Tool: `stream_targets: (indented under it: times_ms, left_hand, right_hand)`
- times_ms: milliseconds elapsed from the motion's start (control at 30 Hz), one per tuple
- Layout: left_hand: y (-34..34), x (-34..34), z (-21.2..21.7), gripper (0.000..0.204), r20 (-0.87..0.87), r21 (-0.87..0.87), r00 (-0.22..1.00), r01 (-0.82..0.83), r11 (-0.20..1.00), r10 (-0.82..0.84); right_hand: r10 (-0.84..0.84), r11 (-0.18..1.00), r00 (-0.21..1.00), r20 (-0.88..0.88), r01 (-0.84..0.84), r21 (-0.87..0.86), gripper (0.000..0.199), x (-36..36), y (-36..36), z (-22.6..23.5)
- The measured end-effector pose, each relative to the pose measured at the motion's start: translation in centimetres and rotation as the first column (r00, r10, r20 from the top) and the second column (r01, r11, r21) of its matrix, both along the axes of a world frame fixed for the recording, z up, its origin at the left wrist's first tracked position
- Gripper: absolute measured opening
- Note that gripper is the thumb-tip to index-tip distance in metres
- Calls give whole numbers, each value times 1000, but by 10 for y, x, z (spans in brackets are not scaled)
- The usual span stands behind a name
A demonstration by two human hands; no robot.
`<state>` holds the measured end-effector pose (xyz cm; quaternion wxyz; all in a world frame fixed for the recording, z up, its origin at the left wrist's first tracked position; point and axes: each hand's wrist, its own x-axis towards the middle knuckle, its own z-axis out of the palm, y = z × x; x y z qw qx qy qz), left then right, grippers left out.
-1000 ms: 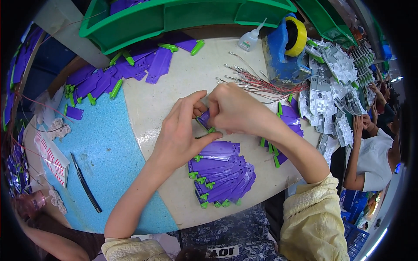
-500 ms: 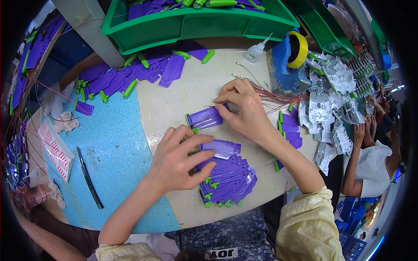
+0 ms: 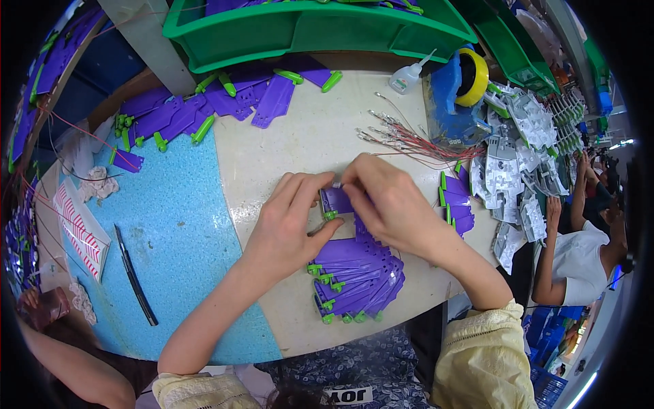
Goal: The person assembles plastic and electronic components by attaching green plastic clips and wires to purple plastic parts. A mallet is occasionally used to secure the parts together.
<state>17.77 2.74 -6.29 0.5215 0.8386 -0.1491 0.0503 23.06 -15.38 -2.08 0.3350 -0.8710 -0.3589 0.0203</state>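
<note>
Between my hands is a flat purple plastic piece (image 3: 335,200) with a green tip at its left end. My left hand (image 3: 283,221) pinches that end between thumb and fingers. At the right end, the bent fingers of my right hand (image 3: 395,203) close on the piece; a small silvery bit shows by the fingertips, too little to name. Just below lies a fanned stack of purple pieces (image 3: 361,276) with green ends, partly under my right hand. Beyond my right hand, a bundle of red and dark wires (image 3: 415,142) with small tips rests on the table.
A green bin (image 3: 320,31) stands at the back, with loose purple pieces (image 3: 174,117) before it. A glue bottle (image 3: 406,77), blue tape dispenser (image 3: 446,102) and grey plastic parts (image 3: 507,170) lie right. A craft knife (image 3: 135,276) is on the blue mat (image 3: 177,225). Co-workers sit both sides.
My right hand has come back from the wire bundle toward me. My left hand has moved up and now grips the purple piece, which has shifted right.
</note>
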Motion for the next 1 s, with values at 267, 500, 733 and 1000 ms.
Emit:
stream_targets:
  times_ms: [267,500,733,1000]
  left_hand:
    - [-1,24,16,39,240,269,930,211,940,-277]
    - [-12,66,13,29,256,501,800,371,782,-543]
    - [14,46,13,30,194,285,981,-78,955,22]
    - [26,-20,3,32,174,237,984,-75,969,34]
  right_hand:
    - [-228,890,765,-603,414,189,7,8,-18,62]
    - [-303,833,877,-373,434,343,8,-21,-29,103]
    - [-164,969,983,-79,175,176,10,-22,-34,81]
    - [-119,986,993,-29,121,114,8,-16,-20,33]
